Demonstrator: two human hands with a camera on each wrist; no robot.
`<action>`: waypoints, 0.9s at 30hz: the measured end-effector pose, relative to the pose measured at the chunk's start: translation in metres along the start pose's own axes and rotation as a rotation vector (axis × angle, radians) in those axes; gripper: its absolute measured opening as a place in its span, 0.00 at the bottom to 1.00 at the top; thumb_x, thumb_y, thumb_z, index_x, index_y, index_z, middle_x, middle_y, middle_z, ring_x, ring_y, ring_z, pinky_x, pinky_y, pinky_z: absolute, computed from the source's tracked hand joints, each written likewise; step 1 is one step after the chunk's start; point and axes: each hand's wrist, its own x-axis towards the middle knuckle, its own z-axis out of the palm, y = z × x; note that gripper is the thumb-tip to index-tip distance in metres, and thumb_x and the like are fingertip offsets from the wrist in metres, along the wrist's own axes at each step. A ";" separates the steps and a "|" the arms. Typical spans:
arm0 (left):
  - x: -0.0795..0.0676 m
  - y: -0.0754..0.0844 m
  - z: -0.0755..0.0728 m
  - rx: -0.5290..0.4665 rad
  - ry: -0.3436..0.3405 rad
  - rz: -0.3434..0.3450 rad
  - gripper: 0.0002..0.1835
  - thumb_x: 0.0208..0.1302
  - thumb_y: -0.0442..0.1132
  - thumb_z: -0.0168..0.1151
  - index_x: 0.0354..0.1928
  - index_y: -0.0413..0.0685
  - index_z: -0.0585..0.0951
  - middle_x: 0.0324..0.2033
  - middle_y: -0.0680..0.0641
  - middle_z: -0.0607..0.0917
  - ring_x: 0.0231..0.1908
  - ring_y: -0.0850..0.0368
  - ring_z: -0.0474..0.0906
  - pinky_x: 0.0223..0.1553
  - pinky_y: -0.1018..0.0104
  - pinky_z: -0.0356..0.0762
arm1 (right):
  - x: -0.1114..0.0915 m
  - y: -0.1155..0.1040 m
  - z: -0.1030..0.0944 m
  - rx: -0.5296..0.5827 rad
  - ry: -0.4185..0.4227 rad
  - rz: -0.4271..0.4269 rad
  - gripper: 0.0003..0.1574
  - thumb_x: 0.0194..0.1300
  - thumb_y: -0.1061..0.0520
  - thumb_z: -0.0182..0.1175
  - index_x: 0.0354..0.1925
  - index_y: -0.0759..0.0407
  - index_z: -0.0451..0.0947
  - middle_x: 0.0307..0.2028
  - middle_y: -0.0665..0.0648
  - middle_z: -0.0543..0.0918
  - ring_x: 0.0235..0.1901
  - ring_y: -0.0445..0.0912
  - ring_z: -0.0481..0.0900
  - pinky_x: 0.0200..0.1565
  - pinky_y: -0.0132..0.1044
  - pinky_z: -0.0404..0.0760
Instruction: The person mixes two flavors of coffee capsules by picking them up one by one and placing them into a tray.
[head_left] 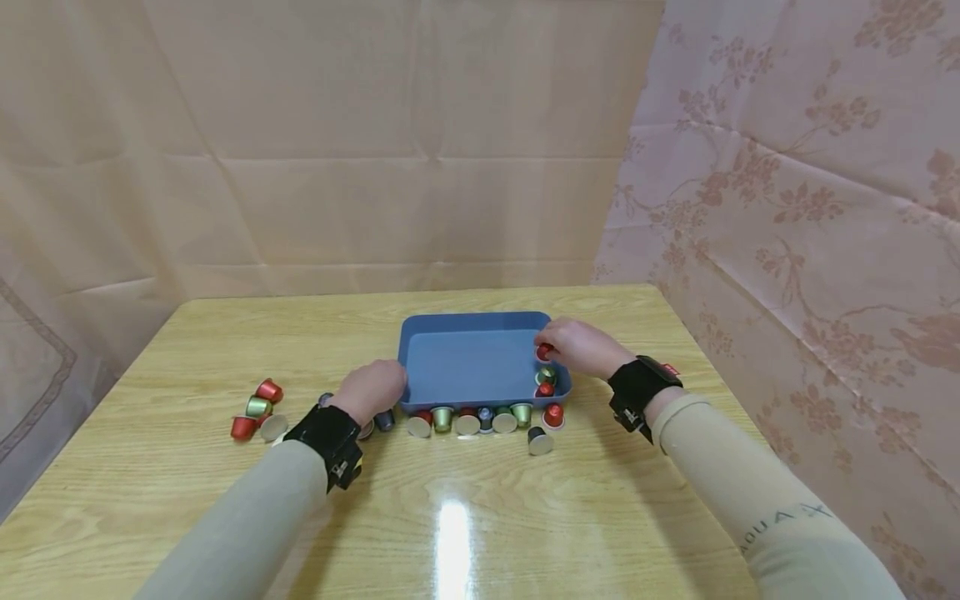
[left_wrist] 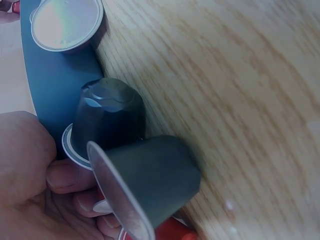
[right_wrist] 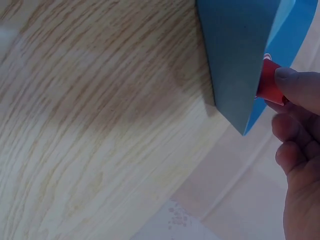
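Observation:
My right hand (head_left: 585,346) pinches a red coffee capsule (right_wrist: 271,82) between thumb and fingers, at the right side of the blue tray (head_left: 472,315). Inside the tray, just in front of that hand, sit a green capsule (head_left: 547,374) and a red capsule (head_left: 544,389). My left hand (head_left: 372,389) holds the tray's left edge with curled fingers; its fingertips are partly hidden. Close by those fingers in the left wrist view are a dark capsule (left_wrist: 107,117) with its foil down and a grey-green capsule (left_wrist: 155,177) on its side.
Along the tray's front wall runs a row of several capsules, among them a green one (head_left: 442,419) and a red one (head_left: 553,416). A black capsule (head_left: 539,441) lies nearer the front. Several red and green capsules (head_left: 258,407) are clustered at the left of the wooden table (head_left: 570,525).

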 end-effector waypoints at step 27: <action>-0.003 0.001 -0.003 -0.013 0.008 0.010 0.14 0.76 0.29 0.46 0.33 0.44 0.79 0.29 0.46 0.76 0.30 0.51 0.70 0.34 0.58 0.71 | 0.002 0.003 0.016 -0.091 -0.087 0.016 0.07 0.66 0.63 0.68 0.42 0.58 0.88 0.36 0.53 0.89 0.35 0.48 0.79 0.43 0.43 0.77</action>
